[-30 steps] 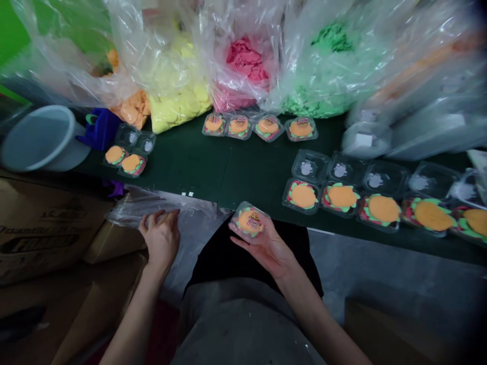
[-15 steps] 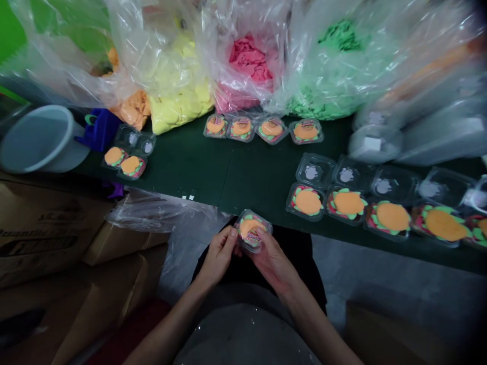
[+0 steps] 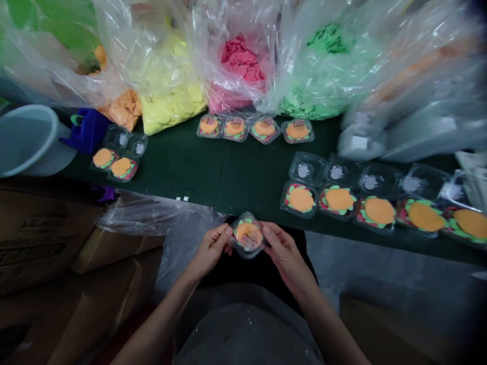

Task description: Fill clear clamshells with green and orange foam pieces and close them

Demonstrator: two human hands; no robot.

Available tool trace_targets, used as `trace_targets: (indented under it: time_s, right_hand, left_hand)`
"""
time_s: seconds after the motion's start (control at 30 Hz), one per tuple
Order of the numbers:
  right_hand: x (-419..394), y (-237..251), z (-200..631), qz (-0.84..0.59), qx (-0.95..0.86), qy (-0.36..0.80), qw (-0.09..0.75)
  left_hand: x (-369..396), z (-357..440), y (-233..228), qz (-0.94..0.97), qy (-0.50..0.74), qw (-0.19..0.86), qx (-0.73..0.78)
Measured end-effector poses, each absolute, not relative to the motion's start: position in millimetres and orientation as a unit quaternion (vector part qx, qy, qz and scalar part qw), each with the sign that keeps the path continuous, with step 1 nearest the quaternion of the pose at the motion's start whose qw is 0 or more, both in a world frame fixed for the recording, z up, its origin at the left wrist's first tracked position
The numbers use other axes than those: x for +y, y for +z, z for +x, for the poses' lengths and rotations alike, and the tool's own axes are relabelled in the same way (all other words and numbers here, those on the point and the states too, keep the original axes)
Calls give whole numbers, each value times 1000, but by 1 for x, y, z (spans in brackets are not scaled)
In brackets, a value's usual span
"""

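Head view shows the small clear clamshell [image 3: 248, 235] with its orange and green filling held between both hands just off the near edge of the desk [image 3: 198, 172], above the lap. Left hand [image 3: 209, 251] pinches its left side, right hand [image 3: 285, 253] its right, fingers clamped on the rim, equally near. It looks roughly square, no clear long axis. Bare green desk lies ahead; open filled trays [image 3: 338, 200] sit right.

A small packing workshop: bulk plastic bags [image 3: 171, 76] of coloured foam pieces line the green counter [image 3: 190, 167] at twelve o'clock, filled clamshell packs [image 3: 376, 210] at two, cardboard cartons [image 3: 45, 238] at eight.
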State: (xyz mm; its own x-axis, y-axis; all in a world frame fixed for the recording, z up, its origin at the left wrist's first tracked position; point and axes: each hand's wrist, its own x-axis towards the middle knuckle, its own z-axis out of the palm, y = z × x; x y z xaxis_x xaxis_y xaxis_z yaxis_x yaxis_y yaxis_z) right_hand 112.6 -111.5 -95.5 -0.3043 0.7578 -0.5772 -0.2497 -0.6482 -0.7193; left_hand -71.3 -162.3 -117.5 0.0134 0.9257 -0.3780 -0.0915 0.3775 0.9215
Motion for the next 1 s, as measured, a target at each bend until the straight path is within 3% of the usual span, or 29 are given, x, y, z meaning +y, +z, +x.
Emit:
trace_targets:
  time_s: [0.3,0.47,0.73,1.0]
  right_hand:
    - [-108,-88,135,-497,-328,755,274]
    - [-107,-88,144,-466,-353,772,250]
    - [-112,-103,145,-476,-321,768,284]
    - [-104,-104,152,-447,-380,777,228]
  left_hand:
    - [-160,-87,-98,544,255,627,497]
    - [-152,-87,-88,551,222,651,472]
    - [-145,-80,-94,513,215,676,484]
    - [-143,-83,-93,535,180,662,493]
